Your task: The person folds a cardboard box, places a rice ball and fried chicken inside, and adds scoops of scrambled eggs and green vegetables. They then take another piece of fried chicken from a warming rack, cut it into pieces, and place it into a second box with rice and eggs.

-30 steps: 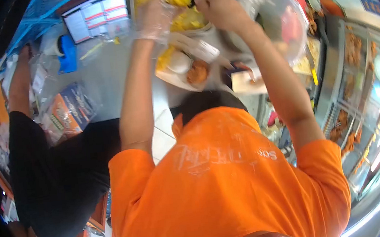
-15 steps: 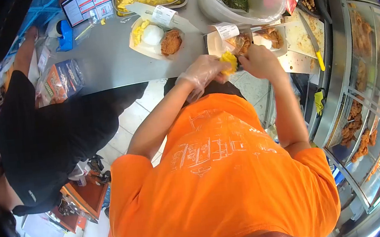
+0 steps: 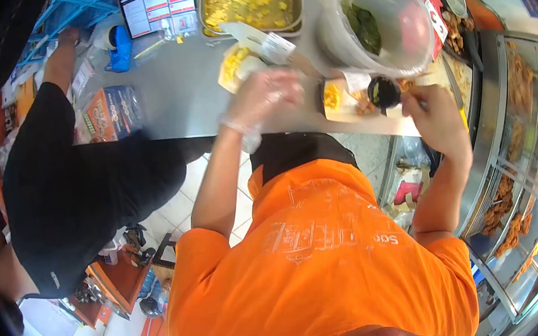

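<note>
My left hand (image 3: 267, 97), in a clear plastic glove and slightly blurred, passes over the near side of a paper food box (image 3: 230, 73) with yellow scrambled egg and white rice. Its fingers look loosely apart, with nothing visible in them. My right hand (image 3: 435, 111) grips the handle of a black ladle (image 3: 384, 94), whose round bowl has something green in it. The ladle hangs over a second paper box (image 3: 342, 115), where yellow egg (image 3: 332, 97) and browned fried food (image 3: 363, 103) show. The bowl hides part of that box.
A metal tray of egg (image 3: 251, 2) and a clear tub (image 3: 334, 36) with green leaves stand at the back. A tablet (image 3: 159, 9) lies left of the tray. Someone in black (image 3: 83, 207) stands at left. A glass case of fried chicken (image 3: 510, 156) flanks the right.
The yellow egg that my left hand held now lies in the right box. My left hand has moved left, and my right hand has moved right, with the ladle now over the box.
</note>
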